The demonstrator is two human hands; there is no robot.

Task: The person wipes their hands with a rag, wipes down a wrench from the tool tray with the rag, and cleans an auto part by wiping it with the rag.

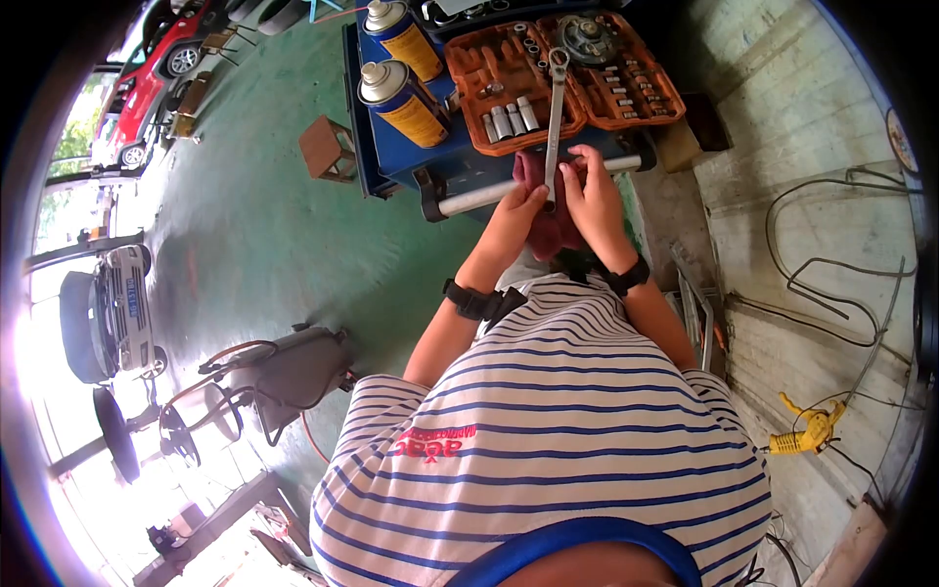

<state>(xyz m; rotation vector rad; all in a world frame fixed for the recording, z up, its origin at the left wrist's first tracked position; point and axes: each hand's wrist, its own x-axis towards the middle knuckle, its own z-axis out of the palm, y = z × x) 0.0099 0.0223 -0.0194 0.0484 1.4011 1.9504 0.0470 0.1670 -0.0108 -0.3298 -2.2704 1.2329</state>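
A long silver ring spanner stands nearly upright in view, its ringed far end over the orange tool case. My left hand is closed on its near end, the thumb pressed against the metal. A dark red cloth hangs between my hands and partly wraps the spanner's lower end. My right hand curls round the cloth's right side, close against the spanner; some of its fingers are hidden. The orange case holds sockets and lies just beyond my hands.
A blue tool cart with a pale push bar is in front of me. Two spray cans stand on its left, and a round metal part rests on the case. A wooden stool is to the left; a yellow tool is at right.
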